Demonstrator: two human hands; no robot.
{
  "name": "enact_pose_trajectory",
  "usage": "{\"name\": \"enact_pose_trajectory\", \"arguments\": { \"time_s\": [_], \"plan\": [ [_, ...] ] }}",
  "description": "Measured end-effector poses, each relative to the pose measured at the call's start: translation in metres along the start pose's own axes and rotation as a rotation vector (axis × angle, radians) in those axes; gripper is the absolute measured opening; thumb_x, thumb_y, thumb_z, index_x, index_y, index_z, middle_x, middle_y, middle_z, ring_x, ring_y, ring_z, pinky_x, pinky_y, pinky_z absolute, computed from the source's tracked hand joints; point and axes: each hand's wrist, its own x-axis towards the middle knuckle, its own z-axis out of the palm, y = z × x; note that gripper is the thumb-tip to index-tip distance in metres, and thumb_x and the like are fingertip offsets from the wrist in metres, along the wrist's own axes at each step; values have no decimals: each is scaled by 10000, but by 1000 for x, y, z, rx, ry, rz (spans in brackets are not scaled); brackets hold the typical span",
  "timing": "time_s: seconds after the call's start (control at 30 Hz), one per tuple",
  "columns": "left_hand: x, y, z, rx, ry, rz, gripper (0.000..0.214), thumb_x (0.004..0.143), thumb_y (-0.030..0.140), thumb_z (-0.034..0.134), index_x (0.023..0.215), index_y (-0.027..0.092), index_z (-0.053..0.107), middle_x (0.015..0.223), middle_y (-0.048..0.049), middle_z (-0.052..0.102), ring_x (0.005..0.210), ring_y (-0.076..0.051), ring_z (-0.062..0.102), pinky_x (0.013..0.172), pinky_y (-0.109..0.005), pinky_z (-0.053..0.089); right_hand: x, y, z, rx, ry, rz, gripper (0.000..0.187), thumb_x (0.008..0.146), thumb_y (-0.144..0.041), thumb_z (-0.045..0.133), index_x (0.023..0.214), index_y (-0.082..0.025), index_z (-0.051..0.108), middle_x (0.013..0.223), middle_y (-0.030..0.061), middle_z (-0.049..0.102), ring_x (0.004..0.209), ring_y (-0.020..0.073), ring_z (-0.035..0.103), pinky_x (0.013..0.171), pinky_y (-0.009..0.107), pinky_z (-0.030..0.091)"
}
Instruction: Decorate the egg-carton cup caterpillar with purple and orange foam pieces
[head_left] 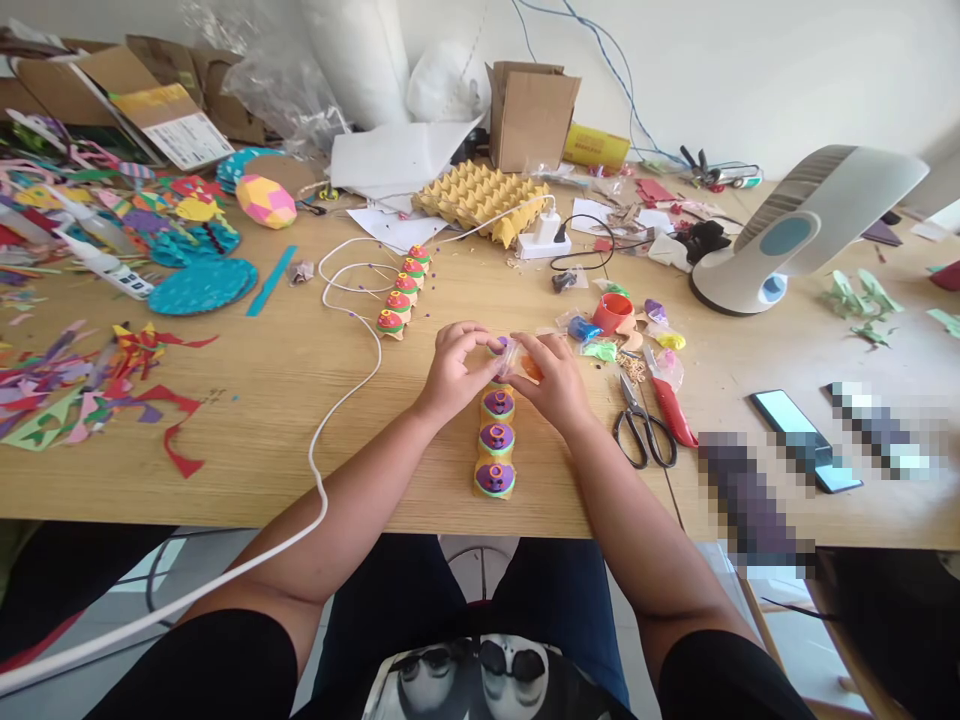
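Both my hands meet over the far end of an egg-carton strip (480, 482) topped with purple, green-edged decorations (498, 437) bearing orange rings. My left hand (459, 368) pinches one side of a small clear plastic bag (510, 357). On the other side, my right hand (556, 380) grips the same bag, with an orange lump (531, 368) showing by its fingers; it looks like soft clay. My fingers partly hide the strip's far end. Farther left stands a second strip with red and green decorations (402, 292).
Scissors (637, 425) and a red-handled knife (671, 400) lie right of my right arm. Behind them are an orange-red tub (612, 312) and small coloured packets. A white cable (322, 440) crosses my left arm. A fan (787, 235) and phone (802, 435) occupy the right.
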Motion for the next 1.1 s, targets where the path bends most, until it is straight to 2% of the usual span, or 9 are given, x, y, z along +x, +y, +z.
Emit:
{"name": "enact_pose_trajectory", "arguments": {
  "time_s": [0.17,0.3,0.53,0.77,0.93,1.03,1.1],
  "plan": [
    [-1,4,-2,106,-12,67,64,853,266,709,910,237,710,1110,-59,616,1142,-232,533,1065,-430,399,-1,-2,-1,-64,23,-10,528,896,-448,655,1385,-292,536,1100,98,616,1017,280,578,920,454,509],
    [-2,6,-3,178,50,91,80,841,291,723,894,236,700,1130,-69,587,1152,-245,513,1080,-458,381,-1,-4,-1,-97,37,-24,517,905,-461,637,1380,-281,542,1093,101,614,1012,281,570,926,453,506],
    [-3,8,-1,186,31,113,79,877,308,682,897,241,719,1106,-66,612,1154,-247,504,1074,-461,391,-1,-4,-1,-121,17,6,527,906,-419,641,1404,-293,521,1091,94,607,1044,291,551,945,467,496],
    [-3,7,-1,222,88,114,93,853,348,722,836,257,732,1042,-60,607,1109,-246,496,1053,-464,388,2,-13,-7,-52,24,-9,514,884,-445,669,1348,-258,550,1116,100,609,1051,279,567,955,449,480],
    [-4,5,-7,279,195,153,97,859,376,713,858,293,764,918,-57,605,994,-232,525,960,-424,423,2,-19,-12,-20,87,7,314,905,-441,641,1150,-244,627,1052,92,617,1032,261,582,928,429,467],
    [-6,7,-6,216,137,165,105,895,353,669,896,291,754,809,-29,652,851,-198,566,861,-378,452,1,-19,-12,-36,102,-8,181,919,-376,622,1038,-240,635,993,84,621,978,250,584,899,424,465],
    [-7,10,-4,148,80,144,119,916,335,639,925,276,742,826,-20,701,830,-186,602,838,-361,470,1,-19,-11,-54,98,-30,97,933,-316,593,971,-239,638,937,72,623,925,237,585,879,418,464]
  ]
}}
